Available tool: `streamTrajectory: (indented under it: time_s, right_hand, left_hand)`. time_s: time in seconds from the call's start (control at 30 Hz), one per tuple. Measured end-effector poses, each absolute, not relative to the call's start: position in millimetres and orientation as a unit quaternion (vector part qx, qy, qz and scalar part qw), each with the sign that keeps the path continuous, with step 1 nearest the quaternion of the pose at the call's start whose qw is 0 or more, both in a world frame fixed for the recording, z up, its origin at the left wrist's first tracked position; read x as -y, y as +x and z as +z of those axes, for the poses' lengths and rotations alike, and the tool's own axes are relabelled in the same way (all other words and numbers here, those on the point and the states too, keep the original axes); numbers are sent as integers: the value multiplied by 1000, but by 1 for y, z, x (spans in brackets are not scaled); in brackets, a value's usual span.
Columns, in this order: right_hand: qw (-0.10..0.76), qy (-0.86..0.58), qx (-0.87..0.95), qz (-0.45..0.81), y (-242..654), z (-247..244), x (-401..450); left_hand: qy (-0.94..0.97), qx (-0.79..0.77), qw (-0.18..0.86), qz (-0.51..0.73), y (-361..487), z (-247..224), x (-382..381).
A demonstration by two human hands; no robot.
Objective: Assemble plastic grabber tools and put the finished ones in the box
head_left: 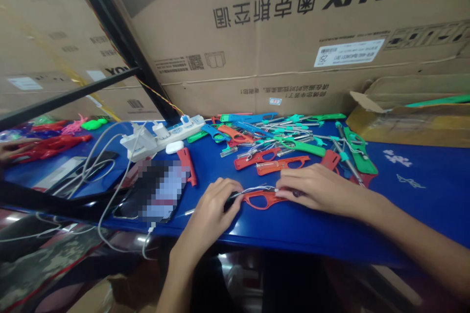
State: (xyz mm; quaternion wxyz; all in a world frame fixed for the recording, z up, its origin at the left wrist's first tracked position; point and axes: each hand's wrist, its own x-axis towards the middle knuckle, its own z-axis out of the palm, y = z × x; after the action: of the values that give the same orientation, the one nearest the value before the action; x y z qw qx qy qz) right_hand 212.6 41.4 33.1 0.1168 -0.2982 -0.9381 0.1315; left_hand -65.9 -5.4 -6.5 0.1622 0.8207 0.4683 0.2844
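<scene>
An orange long-nosed lighter half-shell (261, 200) with a finger loop lies at the table's front, between my two hands. White wires (259, 188) run along its top edge. My left hand (215, 210) is closed around the loop end, and a thin metal rod (189, 212) sticks out on its left side. My right hand (306, 188) is closed on the handle end, thumb and fingers at the wires. A dark part shows under its fingers. Just behind my hands lie an orange lighter half (282, 165) and a red one (257, 158).
Behind is a pile of green, blue and red lighter parts (304, 144) with metal tubes. A power strip (176, 133), cables and a phone (156, 190) sit to the left. An open carton (414, 117) stands right; another person's hand (14, 149) is far left.
</scene>
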Motion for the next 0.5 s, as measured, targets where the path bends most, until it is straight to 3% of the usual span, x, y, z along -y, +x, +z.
streamTrajectory:
  time_s: [0.17, 0.5]
  right_hand:
    - [125, -290, 942, 115, 211, 33, -39]
    - [174, -280, 941, 75, 210, 28, -39]
  left_hand:
    - [815, -475, 125, 308, -66, -4, 13]
    - [805, -450, 155, 355, -66, -2, 18]
